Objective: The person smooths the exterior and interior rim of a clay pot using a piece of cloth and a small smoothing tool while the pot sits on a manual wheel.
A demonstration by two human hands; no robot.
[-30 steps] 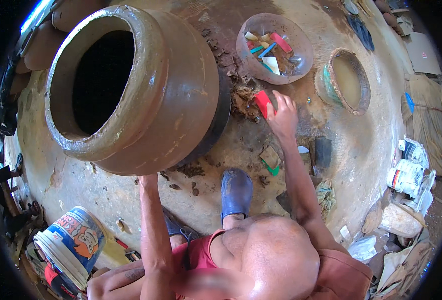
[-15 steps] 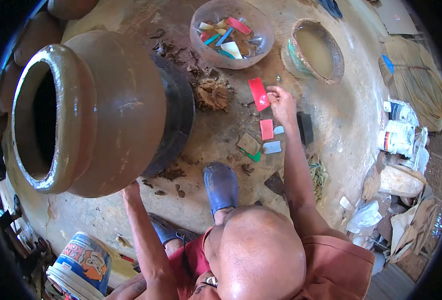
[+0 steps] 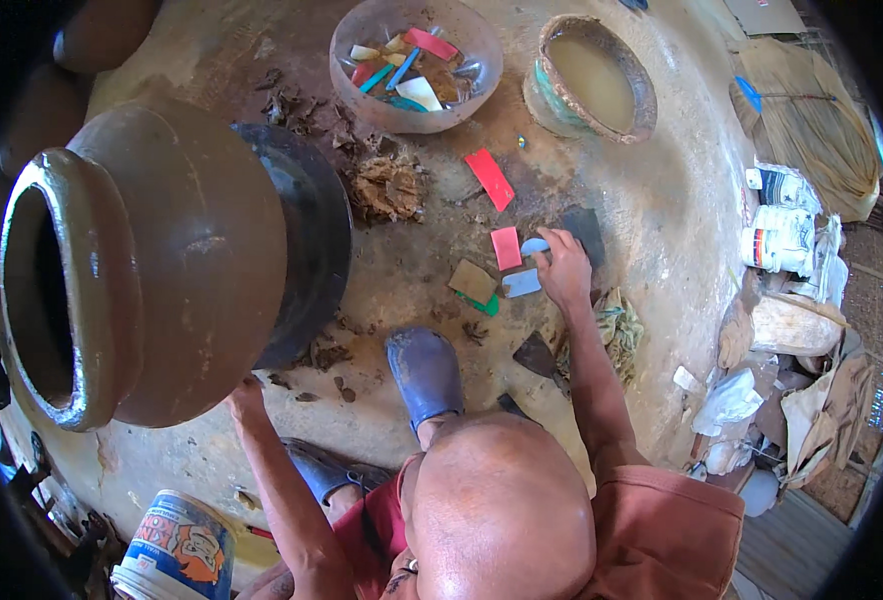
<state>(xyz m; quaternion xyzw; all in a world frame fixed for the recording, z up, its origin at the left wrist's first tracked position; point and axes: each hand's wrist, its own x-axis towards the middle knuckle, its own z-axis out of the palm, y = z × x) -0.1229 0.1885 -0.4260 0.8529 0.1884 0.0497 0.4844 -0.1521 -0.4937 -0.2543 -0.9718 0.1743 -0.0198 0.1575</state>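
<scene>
A large brown clay pot lies tilted on the left, its wide rim facing left and its other end in a dark round base. My left hand is at the pot's near underside, its fingers hidden behind the clay. On the floor, my right hand has thumb and fingers closed around the edge of a small rounded light-blue piece. Close by lie a pink rectangle, a light-blue rectangle, a brown square over a green piece, and a longer red strip.
A translucent bowl of coloured pieces and a tub of cloudy water stand at the back. Crumpled brown material lies beside the base. A dark flat piece and a cloth are right; a bucket stands near left.
My right hand has left the red strip and come nearer, down to the rounded light-blue piece. My left hand stays at the pot. The whole view has shifted a little.
</scene>
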